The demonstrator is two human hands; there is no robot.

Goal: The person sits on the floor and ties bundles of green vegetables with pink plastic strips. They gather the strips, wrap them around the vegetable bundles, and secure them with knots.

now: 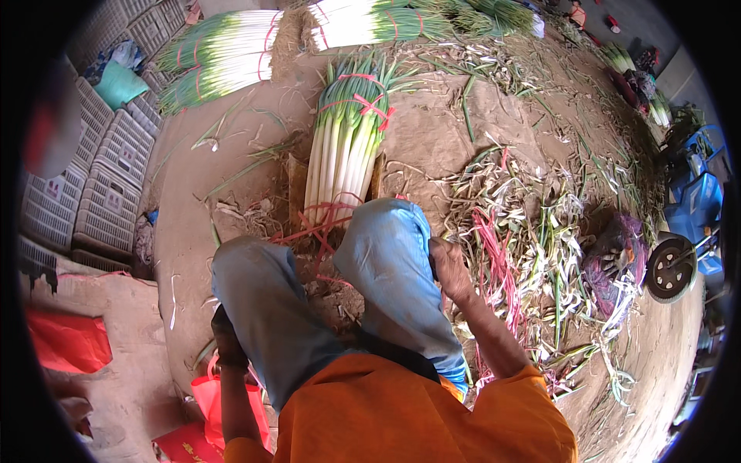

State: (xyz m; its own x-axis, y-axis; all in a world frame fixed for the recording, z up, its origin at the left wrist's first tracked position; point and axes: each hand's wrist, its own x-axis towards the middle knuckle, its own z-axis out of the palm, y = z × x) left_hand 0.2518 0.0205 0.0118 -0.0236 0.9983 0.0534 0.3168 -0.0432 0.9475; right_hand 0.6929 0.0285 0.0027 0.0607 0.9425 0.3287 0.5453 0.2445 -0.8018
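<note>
A thick bundle of green onions (pixel 345 144) lies before my knees, white ends towards me. Red ties circle its leaves, with a bow, and a red strap (pixel 329 223) crosses loosely at the white ends. My right hand (pixel 450 267) rests against the outer side of my right knee, its fingers curled and partly hidden; whether it holds anything cannot be told. Beside my left thigh hangs my left hand (pixel 227 338), dark and in shadow, its fingers unclear. Near my right forearm, red straps (pixel 498 260) lie on a heap of onion peelings (pixel 538 231).
Tied onion bundles (pixel 231 52) lie at the far side, with more bundles (pixel 376 23) beside them. Stacked plastic crates (pixel 110 199) stand at the left. A red bag (pixel 217 399) is by my left arm. A purple net bag (pixel 615 263) and a blue wheeled vehicle (pixel 694 202) are at the right.
</note>
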